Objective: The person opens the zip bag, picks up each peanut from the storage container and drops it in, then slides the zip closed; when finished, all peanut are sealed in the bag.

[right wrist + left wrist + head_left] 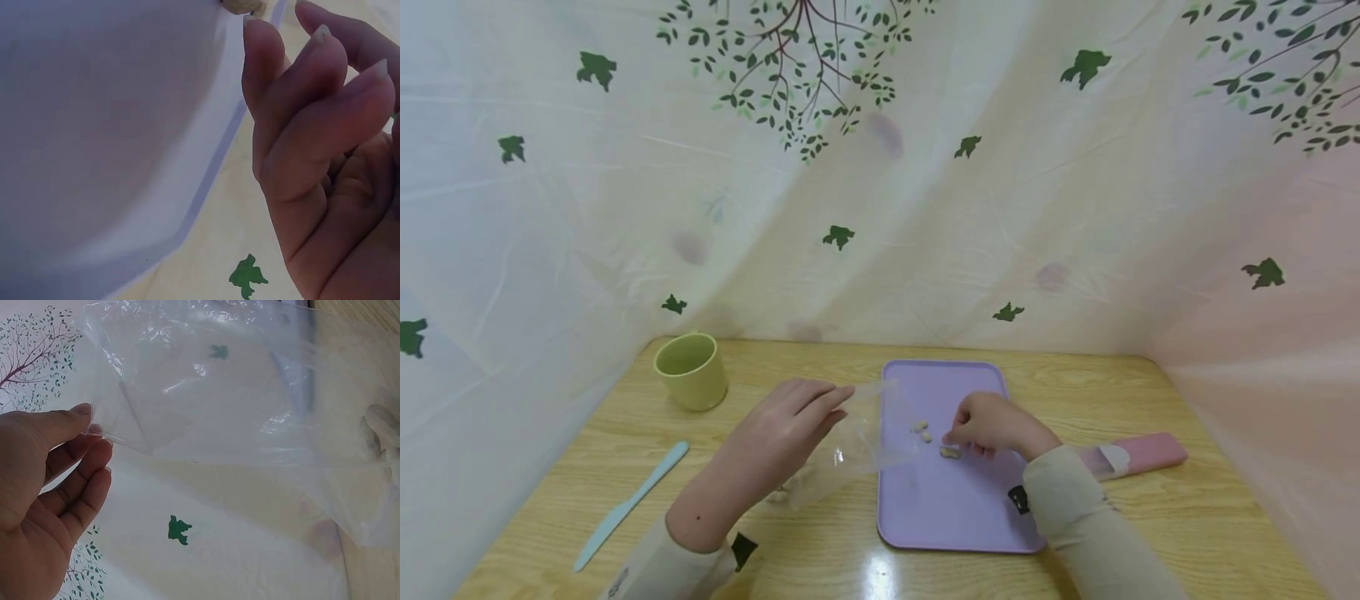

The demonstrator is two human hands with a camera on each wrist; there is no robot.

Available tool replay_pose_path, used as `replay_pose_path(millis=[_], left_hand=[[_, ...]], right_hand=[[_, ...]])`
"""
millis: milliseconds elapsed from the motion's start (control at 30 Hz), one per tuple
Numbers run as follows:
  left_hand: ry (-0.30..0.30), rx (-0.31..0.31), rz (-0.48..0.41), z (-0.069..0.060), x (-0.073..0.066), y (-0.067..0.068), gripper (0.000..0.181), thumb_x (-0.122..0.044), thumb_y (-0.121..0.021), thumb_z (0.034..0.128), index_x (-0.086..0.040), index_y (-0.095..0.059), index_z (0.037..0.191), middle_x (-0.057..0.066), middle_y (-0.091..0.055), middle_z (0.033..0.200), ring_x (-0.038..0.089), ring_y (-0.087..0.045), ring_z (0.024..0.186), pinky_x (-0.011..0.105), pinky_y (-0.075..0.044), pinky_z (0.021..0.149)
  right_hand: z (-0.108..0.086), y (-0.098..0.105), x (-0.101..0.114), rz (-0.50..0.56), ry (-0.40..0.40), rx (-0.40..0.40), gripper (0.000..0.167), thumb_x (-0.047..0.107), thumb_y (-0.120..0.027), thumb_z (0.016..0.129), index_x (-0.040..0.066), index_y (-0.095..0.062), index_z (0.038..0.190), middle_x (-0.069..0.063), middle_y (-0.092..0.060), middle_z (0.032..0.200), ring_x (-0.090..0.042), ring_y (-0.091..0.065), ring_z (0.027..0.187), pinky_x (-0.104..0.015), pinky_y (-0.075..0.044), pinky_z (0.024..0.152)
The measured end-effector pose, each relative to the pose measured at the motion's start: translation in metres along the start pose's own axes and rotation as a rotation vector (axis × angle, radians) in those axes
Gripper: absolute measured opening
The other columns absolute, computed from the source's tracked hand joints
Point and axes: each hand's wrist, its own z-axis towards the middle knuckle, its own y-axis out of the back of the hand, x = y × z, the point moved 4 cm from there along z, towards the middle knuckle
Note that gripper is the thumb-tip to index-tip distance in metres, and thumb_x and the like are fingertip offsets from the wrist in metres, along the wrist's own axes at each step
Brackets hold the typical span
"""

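My left hand [786, 429] pinches the edge of a clear plastic bag [206, 394] between thumb and fingers. The bag stretches toward the tray, and pale peanuts [382, 428] lie at its far end in the left wrist view. Over the purple tray [955, 517], my right hand [996, 423] hangs low with bent fingers beside a peanut [950, 452]. Nothing shows between those fingers in the right wrist view, where a peanut [239, 5] sits just past the fingertips. Smaller pieces, seemingly peanuts [921, 426], rest nearby on the tray.
A yellow-green mug [691, 375] stands at the table's back left. In front of it lies a light blue knife [631, 505]. Right of the tray is a pink packet [1150, 452] with a clear part, partly behind the right sleeve. A patterned curtain [880, 275] closes off the back.
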Motion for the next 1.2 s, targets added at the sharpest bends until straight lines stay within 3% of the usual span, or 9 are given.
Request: replay_pose_path(millis=[367, 567, 900, 1200], left_hand=[[0.001, 0.001, 0.002, 0.000, 0.000, -0.001, 0.033, -0.012, -0.079, 0.0948, -0.004, -0.075, 0.126, 0.006, -0.077, 0.110, 0.019, -0.074, 0.095, 0.029, -0.066, 0.083], [-0.005, -0.004, -0.002, 0.000, 0.000, -0.001, 0.028, -0.014, -0.074, 0.1005, -0.003, -0.075, 0.126, 0.006, -0.077, 0.110, 0.019, -0.074, 0.095, 0.029, -0.066, 0.083], [-0.004, -0.001, 0.007, -0.001, -0.001, -0.001, 0.031, -0.012, -0.078, 0.0962, -0.003, -0.075, 0.126, 0.006, -0.077, 0.110, 0.019, -0.074, 0.094, 0.030, -0.066, 0.083], [-0.008, -0.004, 0.007, -0.001, 0.000, -0.003, 0.027, -0.015, -0.073, 0.1017, -0.003, -0.075, 0.125, 0.007, -0.078, 0.110, 0.019, -0.075, 0.094, 0.030, -0.067, 0.083]], right_hand=[[0.004, -0.008, -0.003, -0.042, 0.002, 0.020, 0.025, 0.019, -0.087, 0.087, 0.010, -0.070, 0.071, 0.000, -0.061, 0.059, -0.011, -0.055, 0.051, -0.026, -0.054, 0.049], [0.003, -0.011, 0.000, -0.039, 0.000, 0.044, 0.025, 0.019, -0.086, 0.088, 0.009, -0.070, 0.072, -0.001, -0.064, 0.062, -0.012, -0.057, 0.053, -0.024, -0.052, 0.048], [0.002, -0.019, 0.003, -0.043, -0.002, 0.089, 0.026, 0.016, -0.085, 0.089, 0.008, -0.068, 0.071, -0.002, -0.066, 0.063, -0.012, -0.058, 0.053, -0.022, -0.051, 0.047], [-0.001, -0.020, 0.005, -0.067, 0.010, 0.131, 0.022, 0.015, -0.078, 0.096, 0.008, -0.070, 0.077, -0.003, -0.069, 0.067, -0.012, -0.060, 0.054, -0.026, -0.056, 0.051]])
